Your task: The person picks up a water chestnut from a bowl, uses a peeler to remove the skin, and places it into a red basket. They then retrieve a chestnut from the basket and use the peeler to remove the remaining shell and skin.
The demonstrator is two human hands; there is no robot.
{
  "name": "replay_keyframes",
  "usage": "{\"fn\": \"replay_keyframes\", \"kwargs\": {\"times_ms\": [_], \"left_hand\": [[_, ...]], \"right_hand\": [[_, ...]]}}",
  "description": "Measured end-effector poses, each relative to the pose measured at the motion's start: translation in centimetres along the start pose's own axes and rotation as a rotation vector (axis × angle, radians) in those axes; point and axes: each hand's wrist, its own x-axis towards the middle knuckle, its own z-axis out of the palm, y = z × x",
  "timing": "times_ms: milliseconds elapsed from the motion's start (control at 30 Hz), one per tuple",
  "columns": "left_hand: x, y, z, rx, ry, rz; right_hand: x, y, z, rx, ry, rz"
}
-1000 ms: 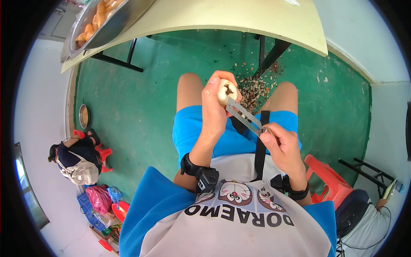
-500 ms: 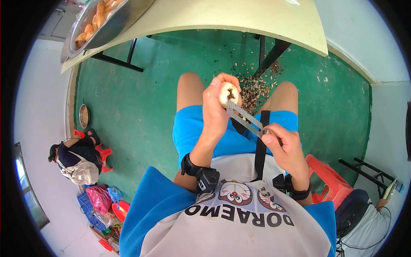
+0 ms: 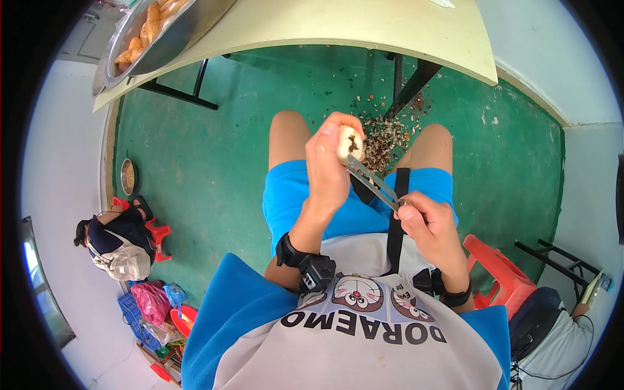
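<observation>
My left hand (image 3: pixel 326 159) is wrapped around a peeled pale tuber (image 3: pixel 346 151), its dark brown blemish facing me. In my right hand (image 3: pixel 429 224) is a metal peeler (image 3: pixel 376 182) with a long slotted blade. The peeler's far end touches or nearly touches the tuber's near side, just below the dark patch. My right fingers close over most of its handle, which is largely hidden. Both hands are above my lap, between my knees.
Peelings (image 3: pixel 387 140) litter the green floor beyond my lap. A table (image 3: pixel 338 23) stands ahead, with a metal basin (image 3: pixel 175 42) of orange-brown tubers at its left. A person (image 3: pixel 120 240) sits at left near a bowl (image 3: pixel 128 177). A red stool (image 3: pixel 500 276) is at right.
The peeler has rolled so its blade shows more edge-on. My left hand and the tuber have shifted slightly right, and the dark patch has turned a little.
</observation>
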Motion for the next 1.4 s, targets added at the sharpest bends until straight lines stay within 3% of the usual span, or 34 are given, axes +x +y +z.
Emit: {"fn": "replay_keyframes", "kwargs": {"times_ms": [300, 500, 567, 633, 700, 800, 900, 1000, 1133, 1400], "left_hand": [[0.1, -0.9, 0.4, 0.188, 0.164, 0.167], [0.2, -0.8, 0.4, 0.111, 0.194, 0.176], [-0.5, -0.5, 0.6, 0.106, 0.186, 0.166], [-0.7, -0.5, 0.7, 0.099, 0.177, 0.157], [-0.5, -0.6, 0.7, -0.091, 0.161, -0.015], [0.1, -0.4, -0.1, -0.288, 0.070, -0.107], [0.3, -0.1, 1.1, -0.162, 0.180, -0.075], [0.5, -0.2, 0.3, -0.184, 0.090, -0.097], [0.4, 0.1, 0.5, -0.146, 0.118, -0.115], [0.5, -0.4, 0.1, 0.017, 0.078, -0.002]], "right_hand": [[-0.1, 0.4, 1.4, 0.092, 0.014, 0.081], [0.2, 1.4, 3.5, -0.037, 0.185, -0.110], [0.5, 2.2, 3.5, 0.000, 0.310, -0.083], [1.2, 2.1, 2.4, 0.268, 0.381, 0.045], [1.1, 1.9, 1.7, 0.261, 0.344, 0.035], [0.7, 1.5, 1.5, 0.206, 0.189, 0.012], [0.4, 1.0, 1.3, 0.085, 0.099, -0.055], [0.5, 0.8, 1.4, 0.045, 0.067, -0.078], [0.5, 0.7, 1.1, 0.025, 0.053, -0.037], [0.6, 0.7, 0.3, 0.043, 0.019, 0.016]]}}
